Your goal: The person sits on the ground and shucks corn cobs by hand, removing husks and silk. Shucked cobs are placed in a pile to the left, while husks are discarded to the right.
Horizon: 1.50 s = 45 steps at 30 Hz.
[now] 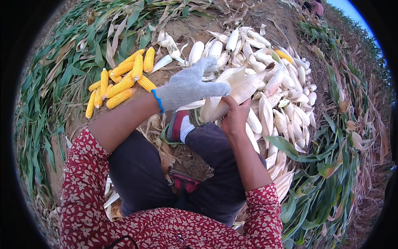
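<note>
My left hand, in a grey knitted glove with a blue cuff edge, reaches to the husk of an ear of corn; its fingers are spread, and whether they grip a husk leaf is hard to see. Bare, my right hand holds that ear of corn, whose pale dry husk is partly peeled back. Beyond and to the right lies a big heap of corn ears in white husks. Husked yellow corn cobs lie piled on the soil to the left.
Cut green corn stalks and leaves cover the ground at the left; more leafy stalks lie at the right. My shoe is just below the held ear. A person is far off at the upper right.
</note>
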Motion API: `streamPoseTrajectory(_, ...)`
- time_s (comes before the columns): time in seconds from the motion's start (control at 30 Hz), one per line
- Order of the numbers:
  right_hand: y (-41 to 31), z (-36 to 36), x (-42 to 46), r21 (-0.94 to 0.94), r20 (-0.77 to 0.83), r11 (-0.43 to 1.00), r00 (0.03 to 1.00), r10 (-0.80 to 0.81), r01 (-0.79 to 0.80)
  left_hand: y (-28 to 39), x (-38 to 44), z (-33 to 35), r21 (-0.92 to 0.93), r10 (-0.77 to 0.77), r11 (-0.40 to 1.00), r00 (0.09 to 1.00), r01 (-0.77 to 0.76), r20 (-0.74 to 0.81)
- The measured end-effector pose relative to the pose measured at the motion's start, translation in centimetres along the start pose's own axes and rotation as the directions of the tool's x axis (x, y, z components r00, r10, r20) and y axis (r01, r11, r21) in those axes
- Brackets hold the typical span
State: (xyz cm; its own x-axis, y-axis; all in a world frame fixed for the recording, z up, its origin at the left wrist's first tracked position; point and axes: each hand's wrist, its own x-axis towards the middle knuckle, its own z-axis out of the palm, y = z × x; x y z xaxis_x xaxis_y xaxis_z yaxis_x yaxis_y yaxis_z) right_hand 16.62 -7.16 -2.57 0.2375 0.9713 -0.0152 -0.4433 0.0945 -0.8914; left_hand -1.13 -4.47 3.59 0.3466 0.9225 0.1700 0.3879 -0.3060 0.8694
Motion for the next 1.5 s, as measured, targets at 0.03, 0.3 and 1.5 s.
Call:
streamPoseTrajectory(0.03, 0.0, 0.4, -0.3, -0.065, 0.032, 0.997, 0.999, -0.041, 0.043, 0.2, 0.0, 0.3, 0.08, -0.011, 0.997, 1.0, 0.01, 0.01)
streamPoseTrajectory(0.3, -1.0, 0.9, -0.2, -0.036, 0.095, 0.993, 0.989, -0.112, 0.116, -7.9, 2.7, -1.3, 0.179, 0.211, 0.968, 0.954, -0.174, -0.212)
streamPoseTrajectory(1.5, -5.4, -14.0, 9.1, 0.471, -0.087, 0.88, 0.988, 0.125, -0.07, 4.1, -2.4, 1.3, -0.337, -0.014, 0.932, 0.94, 0.136, 0.341)
